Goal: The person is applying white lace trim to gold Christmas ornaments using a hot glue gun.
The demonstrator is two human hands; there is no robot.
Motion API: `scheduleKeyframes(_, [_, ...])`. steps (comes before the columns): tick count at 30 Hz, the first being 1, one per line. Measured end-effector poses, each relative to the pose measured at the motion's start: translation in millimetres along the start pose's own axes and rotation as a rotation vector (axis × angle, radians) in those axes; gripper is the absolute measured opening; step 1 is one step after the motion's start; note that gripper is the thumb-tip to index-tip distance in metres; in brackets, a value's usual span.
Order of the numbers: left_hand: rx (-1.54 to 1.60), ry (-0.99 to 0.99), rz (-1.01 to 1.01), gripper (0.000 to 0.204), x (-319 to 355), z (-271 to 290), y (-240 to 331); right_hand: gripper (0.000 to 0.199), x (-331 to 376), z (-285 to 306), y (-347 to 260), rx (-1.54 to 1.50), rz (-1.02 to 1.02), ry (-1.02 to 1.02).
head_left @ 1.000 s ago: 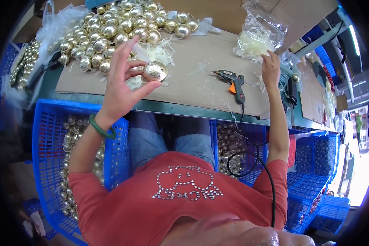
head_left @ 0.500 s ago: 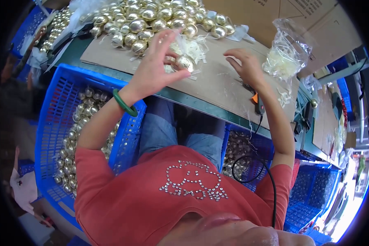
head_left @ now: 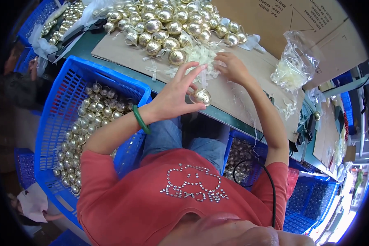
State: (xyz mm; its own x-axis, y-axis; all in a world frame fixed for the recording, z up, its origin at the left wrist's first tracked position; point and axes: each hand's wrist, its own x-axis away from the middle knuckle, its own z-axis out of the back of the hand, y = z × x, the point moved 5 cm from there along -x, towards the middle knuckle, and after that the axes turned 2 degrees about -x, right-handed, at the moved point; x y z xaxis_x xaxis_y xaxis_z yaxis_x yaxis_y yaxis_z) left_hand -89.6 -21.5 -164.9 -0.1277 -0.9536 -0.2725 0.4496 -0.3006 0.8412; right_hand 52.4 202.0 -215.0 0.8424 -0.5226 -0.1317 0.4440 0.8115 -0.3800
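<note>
My left hand [head_left: 172, 96], with a green bangle [head_left: 140, 119] at its wrist, is closed about a gold ball ornament [head_left: 201, 97] speckled with small dots. A pale ribbon [head_left: 203, 78] rises from the ball to my index fingertip, and the thumb is by its lower side. The ball is over the table's front edge. My right hand [head_left: 233, 69] has its curled fingertips at a heap of pale ribbon strips [head_left: 201, 57]; what is between them is too hidden to make out. Another gold ball [head_left: 177, 57] lies beside the heap.
Many gold balls [head_left: 164, 24] are piled at the back of the cardboard-covered table [head_left: 246, 102]. A clear bag of ribbon strips [head_left: 293, 69] lies at right, before a large carton [head_left: 315, 28]. Blue crates [head_left: 49, 119] of balls flank my legs. A black cable [head_left: 270, 180] hangs by my right arm.
My left hand has come nearer my body with the ball, away from the ribbon heap. My right hand has moved left to the heap, its fingers closing in. The view has shifted slightly.
</note>
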Motion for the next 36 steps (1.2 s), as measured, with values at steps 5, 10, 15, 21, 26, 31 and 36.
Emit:
scheduleKeyframes(5, [0.005, -0.034, 0.033, 0.101, -0.1, -4.0, -8.2, 0.038, 24.7, 48.7, -4.4, 0.050, 0.010, 0.157])
scheduleKeyframes(10, [0.014, -0.030, 0.034, 0.101, -0.5, -2.9, -7.4, 0.032, 20.4, 64.9, -9.3, -0.125, -0.069, 0.217])
scheduleKeyframes(15, [0.005, 0.004, 0.024, 0.103, 2.4, -2.1, -9.0, 0.027, 12.7, 47.5, 2.2, -0.086, -0.186, 0.095])
scheduleKeyframes(21, [0.016, -0.018, 0.024, 0.103, 1.0, -3.7, -9.0, 0.027, 16.1, 24.3, 4.2, 0.006, -0.236, 0.017])
scheduleKeyframes(26, [0.030, -0.015, 0.022, 0.102, 0.5, -3.9, -10.8, 0.024, 27.1, 36.8, -6.5, -0.052, -0.190, 0.155])
scheduleKeyframes(31, [0.021, -0.004, 0.013, 0.102, -4.2, -1.8, -7.3, 0.021, 30.6, 35.7, -7.5, -0.101, -0.174, 0.195])
scheduleKeyframes(36, [0.024, -0.030, 0.008, 0.102, -4.6, -7.3, -4.1, 0.019, 11.0, 16.7, -21.5, -0.176, -0.059, 0.279])
